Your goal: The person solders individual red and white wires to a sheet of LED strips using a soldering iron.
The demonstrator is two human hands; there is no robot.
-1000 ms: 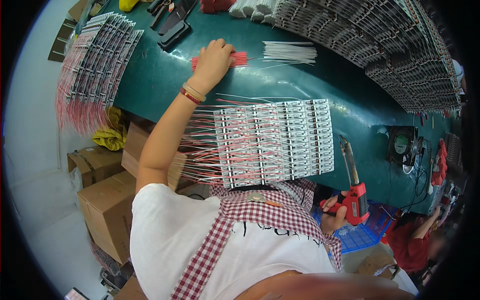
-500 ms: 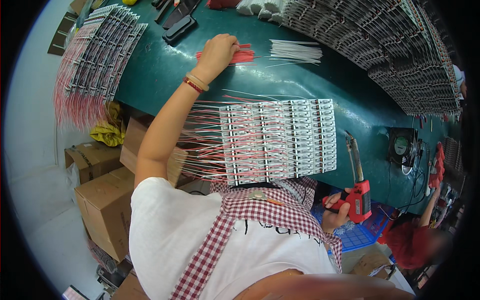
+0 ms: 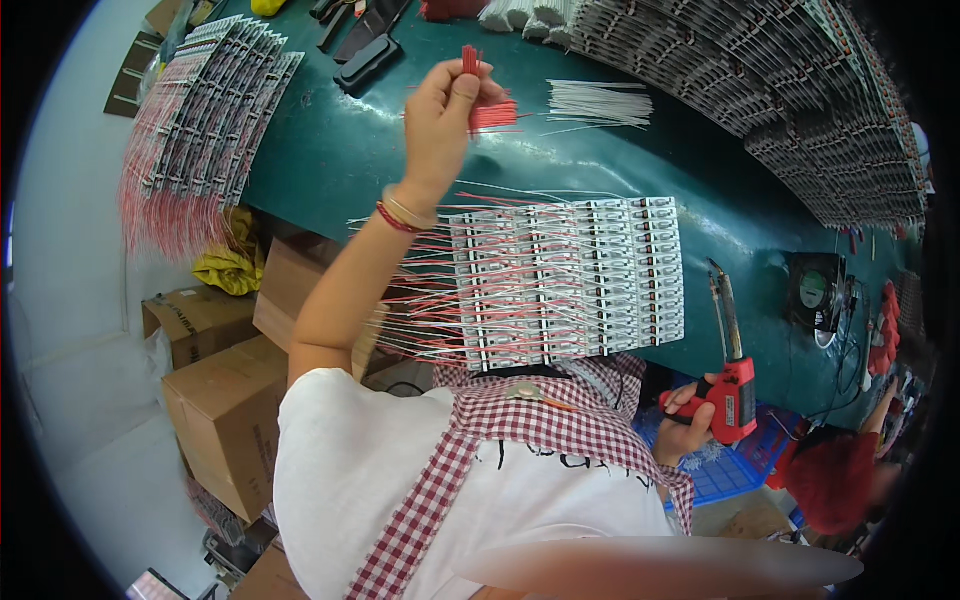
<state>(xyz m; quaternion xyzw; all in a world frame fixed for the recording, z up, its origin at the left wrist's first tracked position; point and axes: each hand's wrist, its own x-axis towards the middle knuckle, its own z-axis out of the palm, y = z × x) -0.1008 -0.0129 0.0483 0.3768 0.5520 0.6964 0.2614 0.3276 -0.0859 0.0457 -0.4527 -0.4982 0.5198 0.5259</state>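
Note:
Raised over the far side of the green table, my left hand (image 3: 440,125) pinches a small bundle of red wires (image 3: 470,58) upright between thumb and fingers. More red wires (image 3: 495,117) lie on the table just under that hand. A pile of white wires (image 3: 600,104) sits to their right. My right hand (image 3: 686,428) grips a red soldering gun (image 3: 736,402) by its handle, its metal tip pointing up and away from me. Between the hands lies a panel of small white circuit boards (image 3: 570,285), with red and white wires trailing off its left side.
Stacked wired boards (image 3: 215,110) stand at the far left, and a large stack of boards (image 3: 760,90) fills the far right. A small black fan-like device (image 3: 815,290) with cables sits at right. Cardboard boxes (image 3: 225,410) are on the left; another person (image 3: 830,480) is at right.
My left hand has lifted off the red wire pile and turned upright, now with a small bundle in it. The soldering gun stays in my right hand; the whole view has shifted slightly.

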